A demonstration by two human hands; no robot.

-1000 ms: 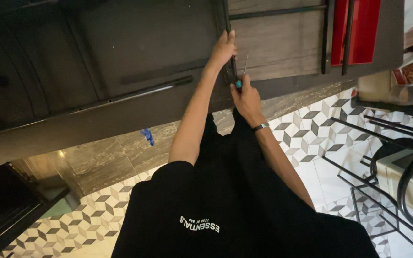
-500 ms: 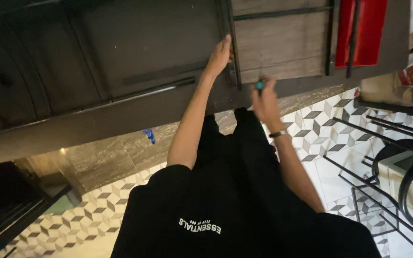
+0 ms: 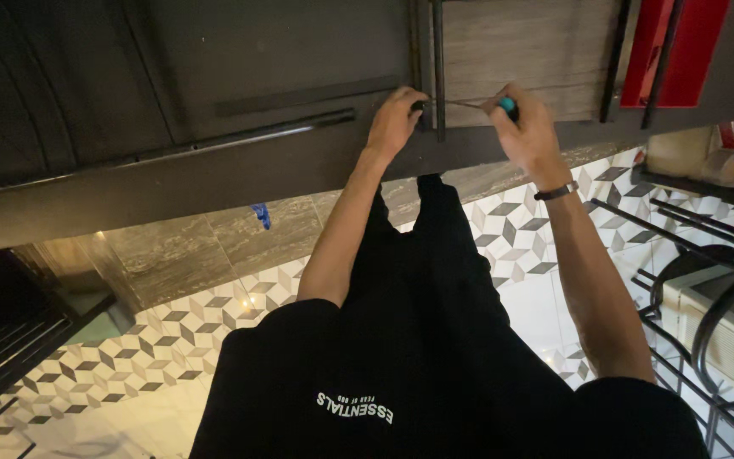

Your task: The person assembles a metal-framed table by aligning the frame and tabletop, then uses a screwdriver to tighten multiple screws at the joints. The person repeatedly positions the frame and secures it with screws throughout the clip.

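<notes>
Lowered left hand (image 3: 394, 119) pinches the bar (image 3: 437, 85); right hand (image 3: 527, 127) grips the screwdriver (image 3: 503, 105).

1. a screwdriver (image 3: 477, 105) with a teal handle and a thin dark metal shaft is seen; it is held nearly level, its handle end gripped in the right hand (image 3: 527, 129) with only the teal butt showing.
2. its shaft is pointed left toward a dark vertical metal bar (image 3: 438, 68), where its tip is met by the fingers (image 3: 408, 100) of the left hand (image 3: 394, 121).
3. the bar is set against a grey wood-grain panel (image 3: 520, 51), running upright from the dark frame edge.
</notes>
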